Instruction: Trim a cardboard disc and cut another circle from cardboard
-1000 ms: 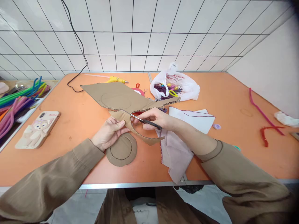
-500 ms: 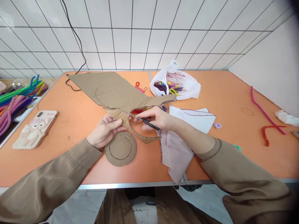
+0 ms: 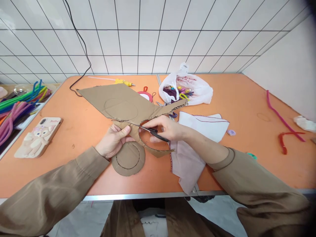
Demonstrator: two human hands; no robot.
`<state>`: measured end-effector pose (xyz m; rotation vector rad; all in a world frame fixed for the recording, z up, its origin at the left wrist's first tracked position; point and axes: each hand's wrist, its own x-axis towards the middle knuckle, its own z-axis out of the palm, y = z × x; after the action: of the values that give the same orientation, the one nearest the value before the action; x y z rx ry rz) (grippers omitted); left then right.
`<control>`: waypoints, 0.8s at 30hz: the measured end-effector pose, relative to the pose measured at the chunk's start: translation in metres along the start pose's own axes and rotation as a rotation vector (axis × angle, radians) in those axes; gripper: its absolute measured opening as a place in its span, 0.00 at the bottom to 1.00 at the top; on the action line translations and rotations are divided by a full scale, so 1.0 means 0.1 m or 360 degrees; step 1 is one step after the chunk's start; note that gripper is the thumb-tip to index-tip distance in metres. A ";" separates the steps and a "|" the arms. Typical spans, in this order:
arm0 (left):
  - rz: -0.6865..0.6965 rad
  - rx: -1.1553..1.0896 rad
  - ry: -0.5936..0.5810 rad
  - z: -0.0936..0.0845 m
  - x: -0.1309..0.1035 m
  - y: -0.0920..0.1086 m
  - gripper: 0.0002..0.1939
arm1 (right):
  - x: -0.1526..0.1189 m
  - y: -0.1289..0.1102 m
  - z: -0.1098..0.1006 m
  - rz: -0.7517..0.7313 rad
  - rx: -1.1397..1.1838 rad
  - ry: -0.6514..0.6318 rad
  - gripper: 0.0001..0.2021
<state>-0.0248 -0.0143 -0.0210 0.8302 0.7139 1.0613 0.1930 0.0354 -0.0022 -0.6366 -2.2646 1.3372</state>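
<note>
A large piece of brown cardboard (image 3: 120, 105) with a drawn oval is held up above the orange table. My left hand (image 3: 115, 140) pinches its lower part, thumb on top. In my right hand (image 3: 166, 128) are black-handled scissors (image 3: 160, 135), whose blades lie at the cardboard's narrow part, left of a curved cut-out. A round cardboard disc (image 3: 128, 158) with a smaller ring marked on it lies just below my left hand. Under and beside my right wrist is white cloth (image 3: 189, 158) with dark red stitching.
A phone in a cartoon case (image 3: 39, 137) lies at left, near colourful pipe cleaners (image 3: 14, 115). Behind are a yellow glue gun (image 3: 123, 82), a red-rimmed round item (image 3: 146, 95) and a white plastic bag (image 3: 199, 90). Pink (image 3: 283, 115) and red (image 3: 281, 143) strips lie at right.
The cardboard has moved slightly down and to the right with both hands, uncovering the yellow glue gun behind it. More of the red-rimmed round item shows.
</note>
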 end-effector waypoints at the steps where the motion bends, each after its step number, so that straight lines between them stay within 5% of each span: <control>1: 0.0005 0.0002 -0.0014 0.00 0.00 0.00 0.14 | 0.00 0.00 0.01 0.0001 0.0027 -0.0007 0.19; 24: 0.0028 0.0056 -0.0017 -0.01 -0.01 -0.04 0.13 | -0.02 -0.06 0.02 -0.0031 -0.0263 -0.0013 0.17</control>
<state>-0.0245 -0.0161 -0.0250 0.8732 0.7193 1.0620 0.1930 0.0304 0.0019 -0.6627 -2.3993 1.1535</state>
